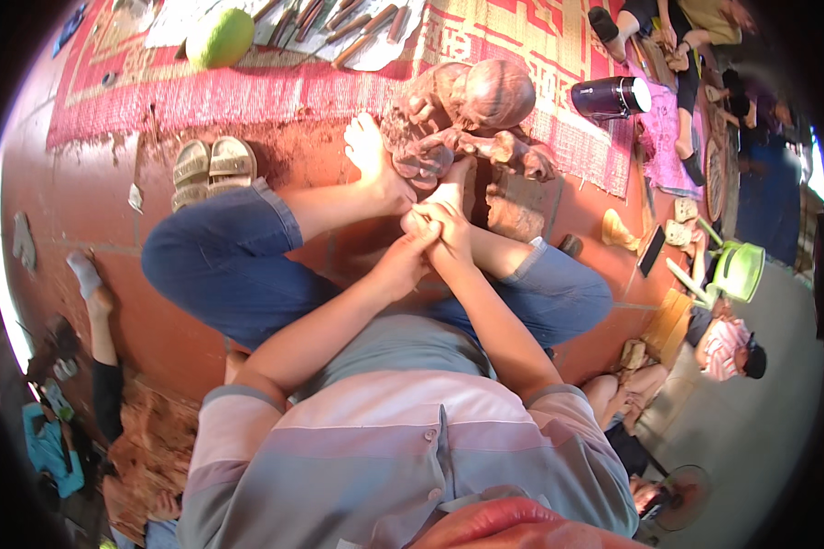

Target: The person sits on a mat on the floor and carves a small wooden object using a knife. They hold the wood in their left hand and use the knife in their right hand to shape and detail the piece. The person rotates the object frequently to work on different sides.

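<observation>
My left hand (406, 259) and my right hand (449, 234) are clasped together above my crossed bare feet. Fingers of both are bent and closed around each other. Whatever lies inside the clasp, if anything, is hidden. Just beyond them stands a reddish-brown wood carving (428, 117) with a large smooth round part (499, 93) and knobbly, rough-cut limbs. It sits close against my feet, and neither hand touches it. Beside it, to the right, is a rough wooden block (515, 207).
Several wood-handled carving tools (346, 27) and a green round fruit (220, 38) lie on the red patterned mat (101, 112). A dark flask (604, 98) rests right of the carving. Sandals (214, 165) are at left, a green plastic chair (738, 272) at right. Other people sit around.
</observation>
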The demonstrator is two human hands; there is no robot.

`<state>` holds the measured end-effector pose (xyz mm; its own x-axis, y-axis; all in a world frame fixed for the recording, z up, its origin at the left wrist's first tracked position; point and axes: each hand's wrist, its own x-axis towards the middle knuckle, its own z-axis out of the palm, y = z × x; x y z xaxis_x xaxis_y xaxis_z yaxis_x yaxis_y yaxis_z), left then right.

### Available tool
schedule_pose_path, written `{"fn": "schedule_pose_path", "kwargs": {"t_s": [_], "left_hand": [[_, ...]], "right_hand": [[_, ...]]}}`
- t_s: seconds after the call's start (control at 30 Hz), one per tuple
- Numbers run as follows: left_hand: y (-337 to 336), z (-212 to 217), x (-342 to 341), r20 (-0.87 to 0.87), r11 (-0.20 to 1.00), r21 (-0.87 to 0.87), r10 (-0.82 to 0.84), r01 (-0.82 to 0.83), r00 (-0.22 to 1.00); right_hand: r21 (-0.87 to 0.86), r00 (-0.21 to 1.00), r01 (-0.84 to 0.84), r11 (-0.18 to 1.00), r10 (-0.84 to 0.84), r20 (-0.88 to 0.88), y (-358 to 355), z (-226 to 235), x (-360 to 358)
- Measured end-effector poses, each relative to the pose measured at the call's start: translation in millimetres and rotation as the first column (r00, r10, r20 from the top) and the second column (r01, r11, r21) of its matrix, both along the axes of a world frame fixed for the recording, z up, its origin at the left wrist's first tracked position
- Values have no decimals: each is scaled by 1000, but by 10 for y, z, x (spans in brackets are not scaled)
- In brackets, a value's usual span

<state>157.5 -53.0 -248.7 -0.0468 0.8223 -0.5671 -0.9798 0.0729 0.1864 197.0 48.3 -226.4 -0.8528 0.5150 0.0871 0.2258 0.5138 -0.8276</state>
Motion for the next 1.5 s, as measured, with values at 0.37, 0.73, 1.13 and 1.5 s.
{"fn": "schedule_pose_path", "kwargs": {"t_s": [0.37, 0.73, 1.13, 1.5], "left_hand": [[635, -152, -138, -615, 788, -611, -530, -72, -585], [-373, 36, -762, -945, 939, -310, -287, -148, 157], [450, 2277, -786, -777, 920, 112, -154, -374, -611], [529, 2026, -1093, -948, 903, 217, 104, -372, -300]], "right_hand": [[-727, 856, 371, 578, -517, 26, 1085, -172, 529], [-948, 854, 100, 302, -515, -74, 1006, -520, 431], [-924, 799, 268, 272, -599, 55, 916, -745, 361], [-437, 884, 343, 831, -443, -149, 632, -558, 298]]}}
